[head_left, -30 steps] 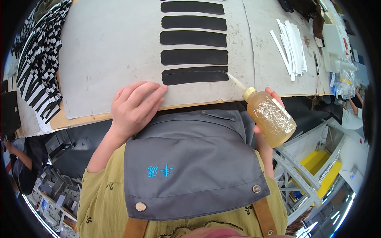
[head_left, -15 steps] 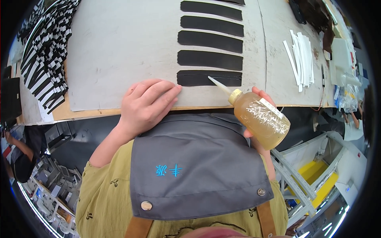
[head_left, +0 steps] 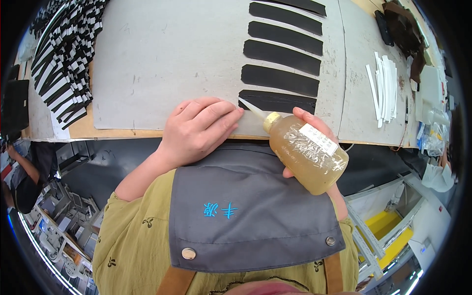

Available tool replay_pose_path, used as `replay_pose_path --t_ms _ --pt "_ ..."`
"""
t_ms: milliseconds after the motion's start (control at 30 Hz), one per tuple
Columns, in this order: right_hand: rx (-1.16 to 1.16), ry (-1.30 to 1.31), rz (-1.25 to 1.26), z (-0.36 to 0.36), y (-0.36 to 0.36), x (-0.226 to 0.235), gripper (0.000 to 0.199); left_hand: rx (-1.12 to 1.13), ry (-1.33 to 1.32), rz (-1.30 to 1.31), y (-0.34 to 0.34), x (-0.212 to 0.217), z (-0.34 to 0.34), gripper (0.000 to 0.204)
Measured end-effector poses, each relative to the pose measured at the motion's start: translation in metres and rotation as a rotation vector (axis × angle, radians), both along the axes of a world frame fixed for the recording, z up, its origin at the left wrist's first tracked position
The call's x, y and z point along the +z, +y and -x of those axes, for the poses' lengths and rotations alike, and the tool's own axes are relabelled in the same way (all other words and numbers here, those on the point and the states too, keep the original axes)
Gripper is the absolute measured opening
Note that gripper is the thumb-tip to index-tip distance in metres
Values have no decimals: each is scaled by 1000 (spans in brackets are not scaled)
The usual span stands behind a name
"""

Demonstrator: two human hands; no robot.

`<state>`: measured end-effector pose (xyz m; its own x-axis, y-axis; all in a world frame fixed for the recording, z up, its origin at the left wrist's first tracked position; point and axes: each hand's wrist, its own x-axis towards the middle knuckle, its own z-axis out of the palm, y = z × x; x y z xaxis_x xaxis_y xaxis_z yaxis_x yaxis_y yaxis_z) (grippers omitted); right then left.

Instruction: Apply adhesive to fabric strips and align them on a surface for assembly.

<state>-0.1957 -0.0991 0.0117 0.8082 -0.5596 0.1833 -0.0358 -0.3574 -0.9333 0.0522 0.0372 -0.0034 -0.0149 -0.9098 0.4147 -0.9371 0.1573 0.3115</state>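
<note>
My right hand (head_left: 314,125) is wrapped around a squeeze bottle (head_left: 309,155) of cloudy amber liquid, tilted, with a yellow collar and a white pointed nozzle. Its nozzle tip is at the left end of the nearest black strip (head_left: 282,102), which carries a thin shiny line along its length. Fingers extended and lying on the mat, my left hand (head_left: 199,125) rests with its fingertips against that strip's left corner. My left thumb is hidden. Several more black strips (head_left: 280,79) lie in a column beyond it, spaced slightly apart.
Loose white strips (head_left: 386,91) lie to the right on the grey mat (head_left: 167,64). A heap of black and white strips (head_left: 64,64) covers the table's left side. Dark brown material (head_left: 403,24) sits far right. A metal frame with a yellow panel (head_left: 388,231) stands below right.
The bottle's nozzle has moved left along the nearest strip, from near its middle to its left end. My left hand stays at the strip's corner. The whole view has shifted slightly.
</note>
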Motion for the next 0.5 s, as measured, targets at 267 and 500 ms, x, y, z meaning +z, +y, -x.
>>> replay_pose_path --t_ms 267,500 --pt "-186 -42 -27 34 -1 2 103 -8 -6 44 -3 0 -2 28" --pt "-671 -645 -687 54 -9 0 113 22 174 -90 -22 17 -22 36"
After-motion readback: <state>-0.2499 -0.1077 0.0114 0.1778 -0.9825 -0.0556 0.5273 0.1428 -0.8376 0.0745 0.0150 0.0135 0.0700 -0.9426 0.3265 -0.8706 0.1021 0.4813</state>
